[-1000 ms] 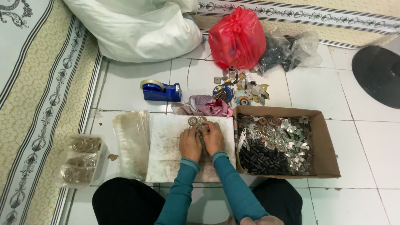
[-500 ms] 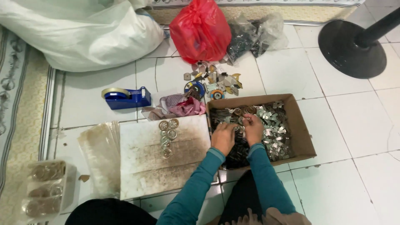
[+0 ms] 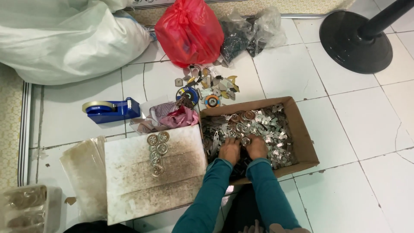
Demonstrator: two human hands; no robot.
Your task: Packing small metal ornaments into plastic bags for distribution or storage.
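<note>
Down on the tiled floor [image 3: 353, 129], we have a cardboard box [image 3: 302, 133] heaped with small metal parts [image 3: 267, 129]. Our left hand [image 3: 229, 150] and right hand [image 3: 257, 146] lie side by side in that heap, fingers curled down among the pieces; whether either grips one, we cannot tell. Left of the box, round metal discs [image 3: 156, 151] sit in a row on a stained board [image 3: 151, 181].

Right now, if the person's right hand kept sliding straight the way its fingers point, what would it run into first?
The right hand points up the image, into the cardboard box. It would first push into the pile of small metal pieces just ahead, round discs among them, then probably the box's far wall. Depth is unclear.
</note>
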